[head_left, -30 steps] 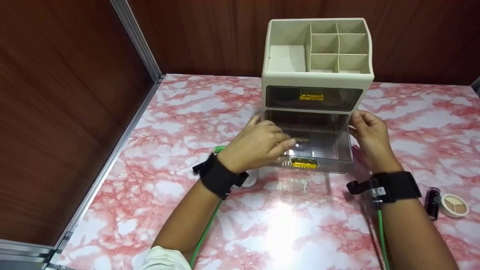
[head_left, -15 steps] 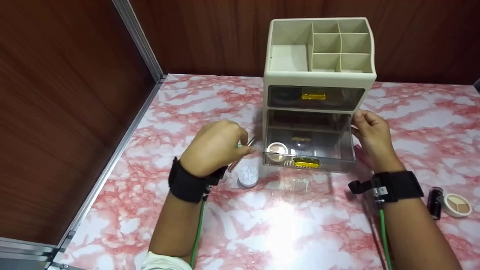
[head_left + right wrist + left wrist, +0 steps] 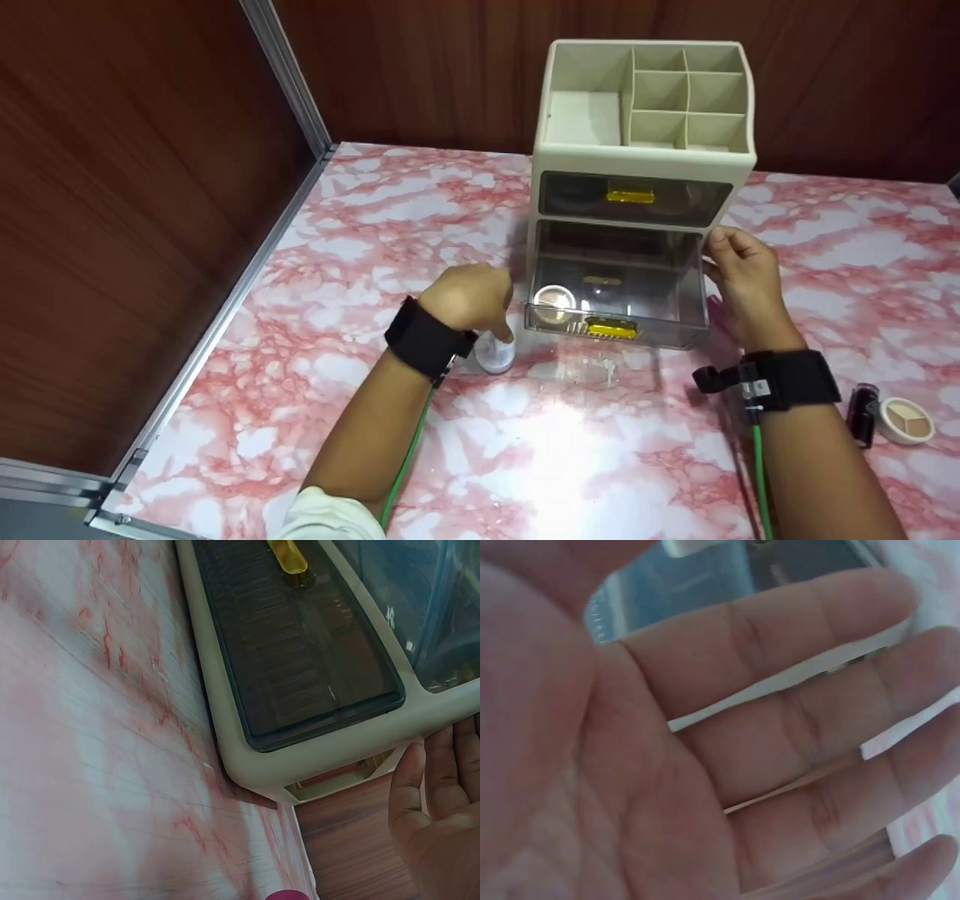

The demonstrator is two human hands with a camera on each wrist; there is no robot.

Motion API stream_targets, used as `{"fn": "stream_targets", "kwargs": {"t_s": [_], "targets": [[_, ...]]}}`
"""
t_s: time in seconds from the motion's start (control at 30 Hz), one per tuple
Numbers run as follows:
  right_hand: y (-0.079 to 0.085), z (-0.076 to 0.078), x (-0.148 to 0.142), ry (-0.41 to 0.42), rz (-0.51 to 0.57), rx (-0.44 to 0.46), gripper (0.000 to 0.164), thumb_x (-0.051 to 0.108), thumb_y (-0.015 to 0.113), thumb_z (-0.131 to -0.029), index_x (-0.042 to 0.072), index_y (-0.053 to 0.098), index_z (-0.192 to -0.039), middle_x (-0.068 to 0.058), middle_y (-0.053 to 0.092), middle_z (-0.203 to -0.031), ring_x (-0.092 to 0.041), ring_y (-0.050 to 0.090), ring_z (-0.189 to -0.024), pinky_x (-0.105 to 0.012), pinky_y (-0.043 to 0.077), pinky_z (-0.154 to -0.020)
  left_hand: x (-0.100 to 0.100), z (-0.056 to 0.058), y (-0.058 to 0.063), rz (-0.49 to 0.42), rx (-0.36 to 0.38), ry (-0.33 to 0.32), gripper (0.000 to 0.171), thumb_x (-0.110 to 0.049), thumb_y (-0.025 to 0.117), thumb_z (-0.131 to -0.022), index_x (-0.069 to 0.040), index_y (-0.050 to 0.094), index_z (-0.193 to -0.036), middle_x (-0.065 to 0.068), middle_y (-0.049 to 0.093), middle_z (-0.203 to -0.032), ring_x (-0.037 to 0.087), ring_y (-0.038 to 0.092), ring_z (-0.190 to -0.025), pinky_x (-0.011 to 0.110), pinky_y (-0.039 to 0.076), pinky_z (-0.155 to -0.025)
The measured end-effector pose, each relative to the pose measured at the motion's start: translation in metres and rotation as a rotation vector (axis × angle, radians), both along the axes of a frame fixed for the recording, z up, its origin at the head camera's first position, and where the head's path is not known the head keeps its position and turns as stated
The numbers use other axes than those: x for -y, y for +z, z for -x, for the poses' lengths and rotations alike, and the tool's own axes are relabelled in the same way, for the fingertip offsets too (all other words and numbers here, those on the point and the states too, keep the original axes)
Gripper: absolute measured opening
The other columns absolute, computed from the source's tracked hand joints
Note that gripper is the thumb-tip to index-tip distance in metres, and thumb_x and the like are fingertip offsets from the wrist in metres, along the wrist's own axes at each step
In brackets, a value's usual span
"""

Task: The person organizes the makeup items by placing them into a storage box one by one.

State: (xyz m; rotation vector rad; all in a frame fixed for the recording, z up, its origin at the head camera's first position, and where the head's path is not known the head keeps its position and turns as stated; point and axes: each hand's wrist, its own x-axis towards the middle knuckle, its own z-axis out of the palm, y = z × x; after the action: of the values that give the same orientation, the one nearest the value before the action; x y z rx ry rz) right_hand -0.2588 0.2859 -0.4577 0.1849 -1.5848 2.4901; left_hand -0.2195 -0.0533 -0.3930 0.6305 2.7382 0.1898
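The round white plastic-looking case (image 3: 495,360) seems light, stiff: pinch its sides. Left hand (image 3: 471,300) is spread, empty; right hand (image 3: 750,283), unclenched, touches the boxy cream plastic organiser (image 3: 645,158).

Left hand (image 3: 468,297): fingers extended; right hand (image 3: 746,279): fingers slightly bent.

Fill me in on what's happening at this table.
A person is working at a cream makeup organizer with one clear drawer pulled out; a round compact sits in its front left corner. Their right hand touches the organizer's side. Their left hand is at a white round container beside the drawer; whether it touches it is hidden. A black tube and a three-section compact lie on the table at the right.
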Motion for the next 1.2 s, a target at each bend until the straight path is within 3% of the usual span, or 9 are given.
{"fn": "stream_targets", "kwargs": {"t_s": [0.07, 0.2, 0.43, 0.53, 0.63, 0.77, 0.87, 1.03, 1.2], "targets": [[-0.014, 0.008, -0.008, 0.006, 0.008, -0.003, 0.029, 0.012, 0.058, -0.084, -0.012, 0.056, -0.1, -0.017, 0.06, -0.089, -0.024, 0.057, -0.086, -0.032, 0.047, -0.077, 0.0, -0.003, -0.009, 0.011, 0.024, 0.006, 0.032, -0.038, 0.081, -0.055, -0.018, 0.063, -0.073, -0.005, 0.059, -0.07, 0.016, 0.054, -0.063, 0.033, 0.043, -0.053], [-0.028, 0.019, -0.018, 0.01, 0.018, -0.004, 0.027, 0.011, 0.056, -0.086, -0.011, 0.058, -0.101, -0.02, 0.059, -0.093, -0.027, 0.057, -0.089, -0.033, 0.047, -0.079, 0.003, -0.012, -0.026, 0.006, -0.02, -0.04, 0.041, -0.038, 0.08, -0.054, -0.02, 0.064, -0.087, -0.006, 0.057, -0.077, 0.014, 0.053, -0.069, 0.032, 0.043, -0.057], [-0.005, 0.003, -0.004, -0.053, -0.103, -0.006, 0.037, 0.02, 0.06, -0.084, -0.012, 0.056, -0.104, -0.017, 0.06, -0.094, -0.025, 0.056, -0.091, -0.033, 0.046, -0.081, 0.009, -0.019, -0.045, -0.098, -0.174, -0.214, 0.035, -0.031, 0.077, -0.055, -0.018, 0.062, -0.083, -0.006, 0.05, -0.072, 0.012, 0.049, -0.065, 0.028, 0.042, -0.053], [-0.006, 0.004, -0.005, -0.04, -0.087, 0.009, 0.035, 0.019, 0.06, -0.084, -0.01, 0.057, -0.103, -0.016, 0.06, -0.095, -0.024, 0.056, -0.091, -0.032, 0.046, -0.081, 0.012, -0.018, -0.051, -0.124, -0.176, -0.235, 0.028, -0.027, 0.073, -0.057, -0.019, 0.061, -0.081, -0.005, 0.05, -0.07, 0.012, 0.048, -0.061, 0.028, 0.041, -0.05], [-0.02, 0.015, -0.013, -0.006, -0.049, 0.01, 0.029, 0.014, 0.059, -0.085, -0.009, 0.059, -0.102, -0.017, 0.06, -0.095, -0.025, 0.056, -0.091, -0.032, 0.047, -0.079, 0.017, -0.017, -0.052, -0.158, -0.139, -0.204, 0.029, -0.029, 0.072, -0.06, -0.02, 0.062, -0.085, -0.006, 0.053, -0.072, 0.011, 0.049, -0.063, 0.027, 0.041, -0.052], [-0.029, 0.022, -0.016, 0.0, -0.066, -0.005, 0.029, 0.015, 0.059, -0.085, -0.009, 0.058, -0.102, -0.017, 0.06, -0.096, -0.025, 0.056, -0.093, -0.033, 0.047, -0.078, 0.028, -0.016, -0.039, -0.229, -0.095, -0.106, 0.044, -0.031, 0.074, -0.064, -0.017, 0.062, -0.103, -0.007, 0.056, -0.084, 0.01, 0.052, -0.07, 0.027, 0.045, -0.058], [-0.029, 0.021, -0.015, -0.025, -0.119, -0.019, 0.034, 0.018, 0.059, -0.085, -0.009, 0.057, -0.105, -0.017, 0.059, -0.099, -0.026, 0.055, -0.095, -0.034, 0.046, -0.08, 0.038, -0.015, -0.019, -0.259, -0.14, -0.075, 0.05, -0.031, 0.072, -0.068, -0.015, 0.058, -0.113, -0.005, 0.056, -0.094, 0.01, 0.052, -0.077, 0.027, 0.046, -0.064], [-0.046, 0.034, -0.025, 0.0, -0.057, -0.019, 0.031, 0.014, 0.058, -0.085, -0.009, 0.057, -0.106, -0.019, 0.059, -0.101, -0.028, 0.055, -0.097, -0.035, 0.047, -0.079, 0.048, -0.02, 0.02, -0.243, -0.35, -0.087, 0.049, -0.036, 0.065, -0.074, -0.016, 0.056, -0.118, -0.003, 0.056, -0.105, 0.011, 0.052, -0.089, 0.028, 0.045, -0.074], [-0.04, 0.033, -0.025, -0.018, -0.069, -0.027, 0.03, 0.015, 0.059, -0.085, -0.01, 0.057, -0.103, -0.019, 0.059, -0.1, -0.028, 0.055, -0.095, -0.034, 0.047, -0.078, 0.041, -0.025, 0.048, -0.365, -0.531, -0.164, 0.051, -0.04, 0.063, -0.076, -0.017, 0.054, -0.121, -0.004, 0.056, -0.112, 0.008, 0.05, -0.1, 0.025, 0.041, -0.084]]}}
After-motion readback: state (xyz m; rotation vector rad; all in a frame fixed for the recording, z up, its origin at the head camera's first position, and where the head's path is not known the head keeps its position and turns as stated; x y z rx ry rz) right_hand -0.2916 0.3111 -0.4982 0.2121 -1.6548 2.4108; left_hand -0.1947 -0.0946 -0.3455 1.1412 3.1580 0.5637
